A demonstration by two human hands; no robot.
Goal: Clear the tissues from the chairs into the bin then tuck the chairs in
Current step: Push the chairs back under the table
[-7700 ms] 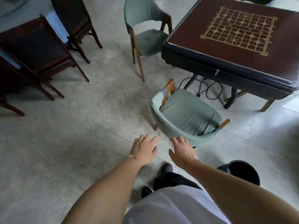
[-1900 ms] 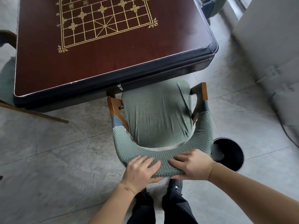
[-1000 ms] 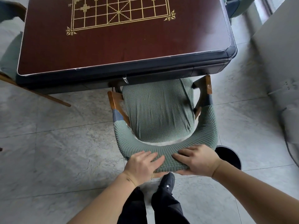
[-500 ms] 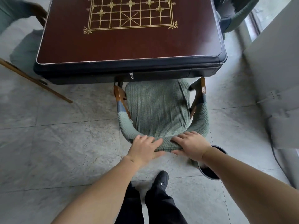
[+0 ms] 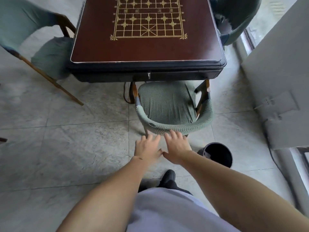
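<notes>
A green-covered chair [image 5: 167,106] stands with the front of its seat under the near edge of the dark game table [image 5: 147,64]. Its seat shows no tissue. My left hand [image 5: 147,148] hovers just short of the curved backrest, fingers spread, holding nothing. My right hand [image 5: 177,146] is beside it, fingertips at the backrest's lower edge, also holding nothing. The black bin [image 5: 217,154] stands on the floor to the right of my right hand.
A second green chair [image 5: 48,54] sits at the table's left side, angled outward. A third green chair [image 5: 234,19] is at the far right corner. A white cabinet or wall unit [image 5: 275,81] and a cable run along the right. Tiled floor lies all around.
The chair slid further under the table. Both hands came off the backrest and now hover just behind it. The view pulled back.
</notes>
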